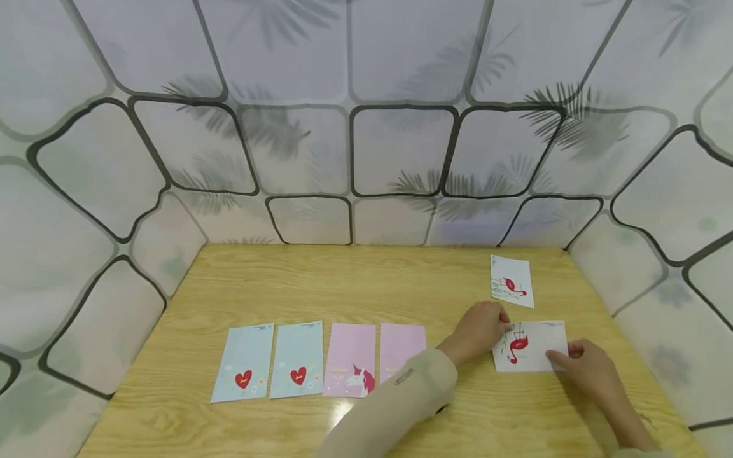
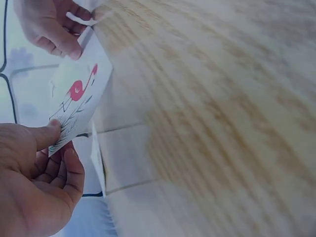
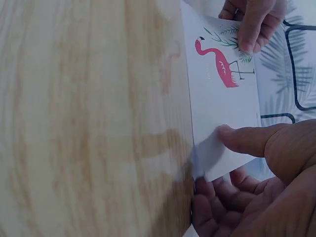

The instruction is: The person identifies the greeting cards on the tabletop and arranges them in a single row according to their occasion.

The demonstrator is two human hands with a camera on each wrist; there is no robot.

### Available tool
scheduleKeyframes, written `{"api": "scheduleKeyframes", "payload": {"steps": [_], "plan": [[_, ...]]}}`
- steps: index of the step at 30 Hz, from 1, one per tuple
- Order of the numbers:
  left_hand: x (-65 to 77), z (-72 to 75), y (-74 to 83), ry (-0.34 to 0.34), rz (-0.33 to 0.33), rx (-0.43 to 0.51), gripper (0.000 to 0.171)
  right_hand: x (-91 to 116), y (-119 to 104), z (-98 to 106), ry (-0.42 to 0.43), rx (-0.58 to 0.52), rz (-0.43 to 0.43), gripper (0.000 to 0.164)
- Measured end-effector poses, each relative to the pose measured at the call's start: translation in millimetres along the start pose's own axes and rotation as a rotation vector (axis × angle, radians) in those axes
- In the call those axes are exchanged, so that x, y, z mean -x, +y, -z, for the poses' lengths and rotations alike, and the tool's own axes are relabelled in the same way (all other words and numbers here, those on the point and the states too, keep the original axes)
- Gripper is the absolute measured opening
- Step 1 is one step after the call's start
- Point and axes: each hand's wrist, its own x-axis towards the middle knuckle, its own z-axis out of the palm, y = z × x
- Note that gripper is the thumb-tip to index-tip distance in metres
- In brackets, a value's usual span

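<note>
Between my two hands is a white card (image 1: 538,356) with a red flamingo and green leaves, turned sideways close over the table. My left hand (image 1: 480,331) pinches its upper left edge, thumb on top and fingers beneath, as the left wrist view shows. At the opposite end my right hand (image 1: 592,374) pinches the card, its thumb (image 3: 244,140) on the face and its fingers curled underneath. Just behind lies a second white flamingo card (image 1: 511,280), slightly turned on the table.
On the wooden table (image 1: 355,280), two light blue heart cards (image 1: 249,356) and two pink unicorn cards (image 1: 350,350) lie in a row at left and middle. My left forearm partly covers the right pink card (image 1: 403,340). Patterned cloth walls (image 1: 395,149) enclose the back and sides.
</note>
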Motion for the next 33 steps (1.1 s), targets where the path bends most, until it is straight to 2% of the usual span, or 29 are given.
{"api": "scheduleKeyframes", "payload": {"steps": [4, 7, 13, 19, 24, 28, 33], "plan": [[3.0, 4.9, 1.5, 0.030, 0.006, 0.032, 0.010, 4.0, 2.8, 2.0, -0.021, -0.247, -0.086, 0.056], [7.3, 11.0, 3.4, 0.041, 0.012, 0.064, 0.012, 7.2, 2.2, 2.2, 0.008, -0.416, -0.101, 0.055], [17.4, 26.1, -1.8, 0.024, 0.044, 0.180, 0.019, 9.0, -7.5, 3.3, 0.105, -0.536, 0.007, 0.044], [21.6, 43.3, -19.1, -0.003, 0.068, 0.311, 0.019, 9.2, -16.9, 7.7, 0.077, -0.804, 0.121, 0.006], [29.6, 55.9, -28.0, -0.034, 0.109, 0.374, 0.019, 8.1, -27.4, 5.5, 0.047, -1.000, 0.196, 0.020], [37.1, 62.7, -28.9, -0.075, 0.131, 0.400, 0.019, 6.2, -35.6, 3.8, 0.035, -1.073, 0.220, 0.022], [44.7, 71.9, -30.0, -0.096, 0.128, 0.401, 0.018, 5.6, -44.4, 5.8, 0.023, -1.025, 0.208, 0.020]]}}
